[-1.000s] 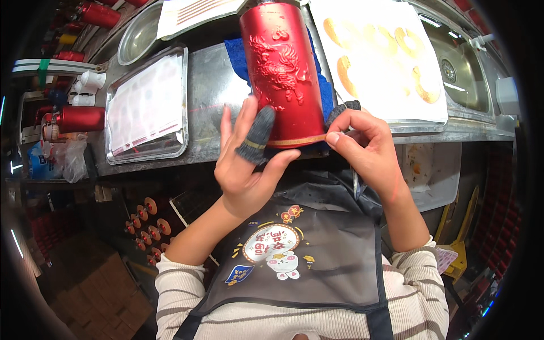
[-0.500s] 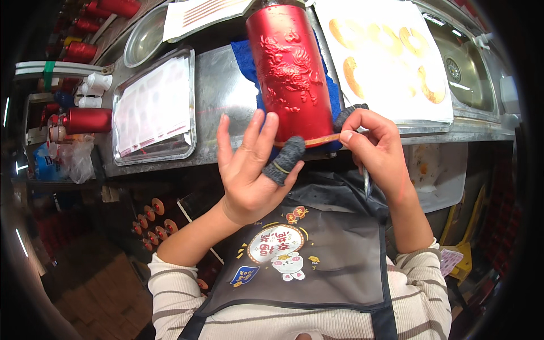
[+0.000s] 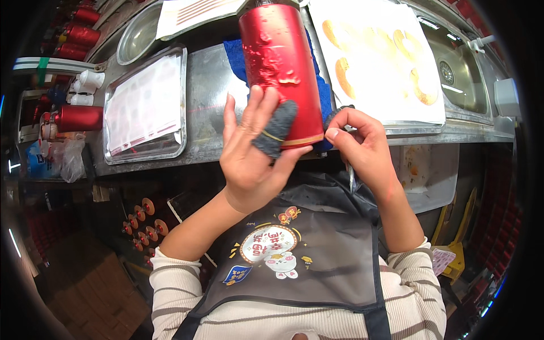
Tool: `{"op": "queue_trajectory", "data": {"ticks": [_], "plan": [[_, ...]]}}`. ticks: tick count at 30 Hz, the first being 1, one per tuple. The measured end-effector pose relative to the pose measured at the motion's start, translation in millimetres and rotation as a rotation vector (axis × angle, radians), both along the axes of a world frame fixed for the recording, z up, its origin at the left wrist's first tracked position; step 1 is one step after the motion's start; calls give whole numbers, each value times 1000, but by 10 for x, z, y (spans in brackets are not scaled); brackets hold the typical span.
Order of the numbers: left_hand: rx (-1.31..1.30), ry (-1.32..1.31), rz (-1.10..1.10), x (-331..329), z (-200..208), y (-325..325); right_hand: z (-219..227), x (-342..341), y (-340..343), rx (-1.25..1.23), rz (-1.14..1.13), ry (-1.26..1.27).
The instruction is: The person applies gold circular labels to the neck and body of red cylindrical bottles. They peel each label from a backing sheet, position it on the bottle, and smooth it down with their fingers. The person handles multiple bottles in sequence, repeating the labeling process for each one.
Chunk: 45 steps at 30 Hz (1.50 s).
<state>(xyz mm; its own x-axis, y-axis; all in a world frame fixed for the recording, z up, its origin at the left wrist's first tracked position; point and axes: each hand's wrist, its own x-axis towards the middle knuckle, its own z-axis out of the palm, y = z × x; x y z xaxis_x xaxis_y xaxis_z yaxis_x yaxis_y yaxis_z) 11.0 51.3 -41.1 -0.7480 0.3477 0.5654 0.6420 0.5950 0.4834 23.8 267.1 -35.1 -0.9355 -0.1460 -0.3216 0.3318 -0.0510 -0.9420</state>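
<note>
A red metallic bottle (image 3: 303, 85) with raised relief lies on a blue cloth (image 3: 235, 56), its base toward me. A narrow gold band (image 3: 303, 140) runs along the base edge. My left hand (image 3: 249, 150) rests against the bottle's lower left side, fingers spread, a grey knitted finger sleeve (image 3: 277, 129) on its index finger. Beside the base on the right, my right hand (image 3: 362, 141) has thumb and index finger pinched near the band's end; whether they grip it is unclear. A thin pointed metal tool (image 3: 351, 177) sticks out below that palm.
At left is a metal tray (image 3: 184, 122) with a printed sheet (image 3: 147, 105); behind it stands a metal bowl (image 3: 139, 37). A white sheet with gold curved strips (image 3: 344, 76) lies at right, before a sink (image 3: 447, 73). More red bottles (image 3: 82, 118) stand far left.
The bottle has turned, its relief shifting left. My left hand has moved up against its side. The gold strip stretched toward my right hand now lies closer along the base.
</note>
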Motion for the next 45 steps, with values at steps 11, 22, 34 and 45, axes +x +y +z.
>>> {"op": "queue_trajectory", "data": {"ticks": [11,22,34,45], "plan": [[-50,-117,-6,365,-254,-351,22,87,-541,711,-197,545],[-140,-71,-88,257,-151,-366,-84,105,-541,404,-195,375],[-338,33,-84,185,55,-277,-87,136,-433,264,-166,365],[-433,142,-11,93,96,-217,-218,94,-346,3,-120,314]]}}
